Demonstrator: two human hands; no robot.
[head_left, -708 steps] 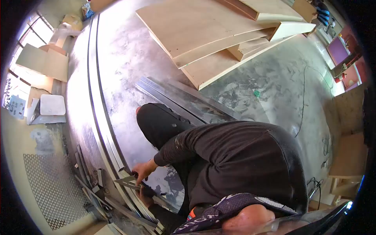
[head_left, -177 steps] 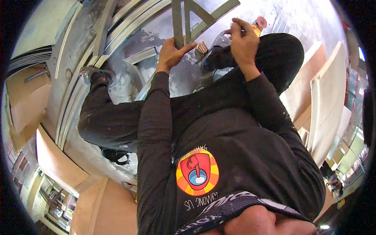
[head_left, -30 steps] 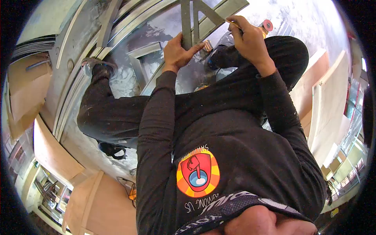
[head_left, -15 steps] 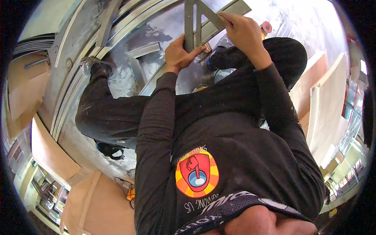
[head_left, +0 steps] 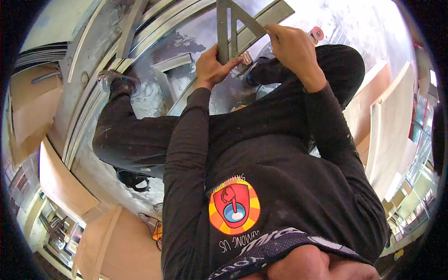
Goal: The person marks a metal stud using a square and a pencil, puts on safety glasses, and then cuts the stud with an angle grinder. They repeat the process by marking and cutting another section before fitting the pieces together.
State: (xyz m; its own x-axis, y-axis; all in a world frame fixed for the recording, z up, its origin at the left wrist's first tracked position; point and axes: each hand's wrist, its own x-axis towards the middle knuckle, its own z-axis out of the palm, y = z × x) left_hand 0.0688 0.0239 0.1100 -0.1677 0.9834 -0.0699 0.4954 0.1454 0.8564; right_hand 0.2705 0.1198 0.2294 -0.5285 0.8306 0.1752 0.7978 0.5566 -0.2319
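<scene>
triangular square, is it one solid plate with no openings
No, the triangular square has a cut-out in it, and the metal bar shows through.

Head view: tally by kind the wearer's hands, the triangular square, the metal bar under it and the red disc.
Hands: 2 (left hand, right hand)
Square: 1
Bar: 1
Red disc: 1
Total: 5
</scene>
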